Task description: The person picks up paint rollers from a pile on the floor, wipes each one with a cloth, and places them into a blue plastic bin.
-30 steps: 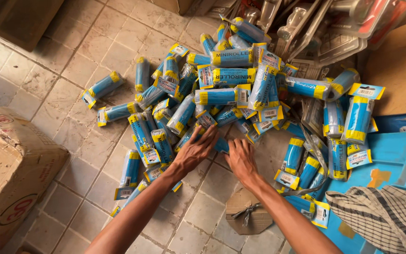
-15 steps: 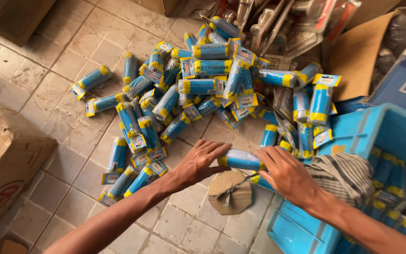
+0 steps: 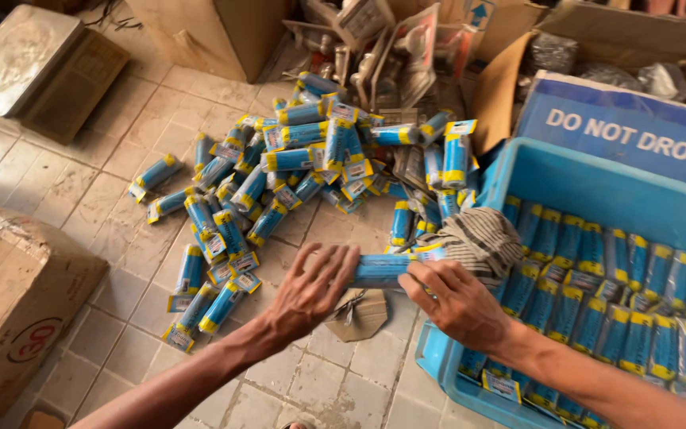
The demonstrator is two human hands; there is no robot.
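Packet: a blue tube-shaped packet [image 3: 381, 270] with yellow ends, held level between both hands just above the floor, at 9 o'clock of the crate's near corner.
Left hand: the left hand [image 3: 311, 290] lies palm down over the packet's left end, fingers [image 3: 335, 266] spread and only lightly curled on it; it seems to steady that end more than to grip it.
Right hand: the right hand [image 3: 458, 302] closes on the right end, thumb and fingers wrapped round it, so the grip proper appears to be here.
Why level: held by both ends, the packet lies roughly crosswise to the packets in the crate, which run front to back.
Crate: a blue plastic crate [image 3: 597, 191] at 3 o'clock of the hands, with rows of like packets [image 3: 613, 318] lying side by side, packed close.
Cloth: a striped cloth [image 3: 478, 238] hangs over the crate's left rim, at 12 o'clock of the right hand, just behind the packet.
Pile: loose packets [image 3: 295, 167] heaped on the tiled floor [image 3: 105, 191] at 11 o'clock of the hands, lying every way.
Card: a small brown card piece [image 3: 363, 314] on the floor under the hands.
Boxes: a cardboard box [image 3: 9, 302] at 9 o'clock; another [image 3: 216, 32] at 12 o'clock beyond the pile.
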